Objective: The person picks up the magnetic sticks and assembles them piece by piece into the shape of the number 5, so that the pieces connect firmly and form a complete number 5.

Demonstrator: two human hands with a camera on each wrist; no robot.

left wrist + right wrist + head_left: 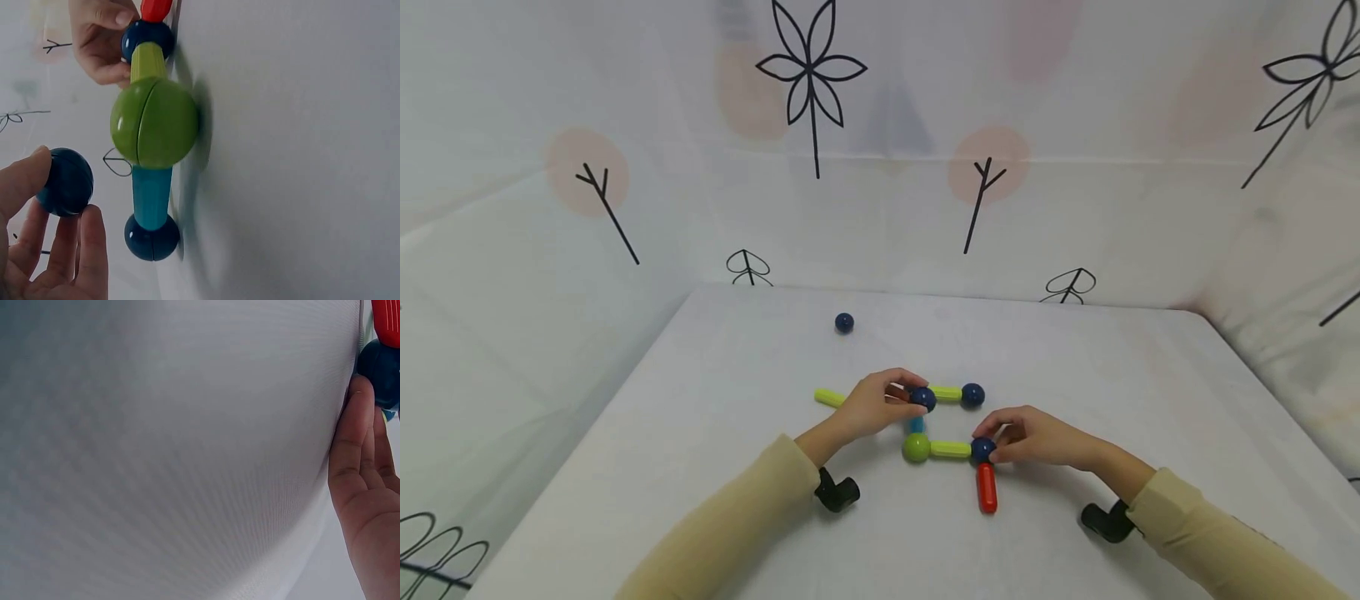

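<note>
While the rod-and-ball frame (942, 421) lies flat near the middle of the bench (700, 467), it looks, as I judge it, partly built. A green ball (916, 447) joins a yellow-green rod (951, 449) to a dark blue ball (982, 450), from which a red rod (987, 487) runs toward the person. A short blue rod (915, 425) leads up from the green ball toward another dark blue ball (64, 182), pinched by the left hand (874, 406). In the left wrist view that ball sits just beside the blue rod's end ball, apart from it. The right hand (1033, 437) pinches the corner ball by the red rod. Beyond lie a second yellow-green rod (947, 393) with its ball (972, 395), a loose rod (830, 398), and one spare ball (844, 322) well apart.
</note>
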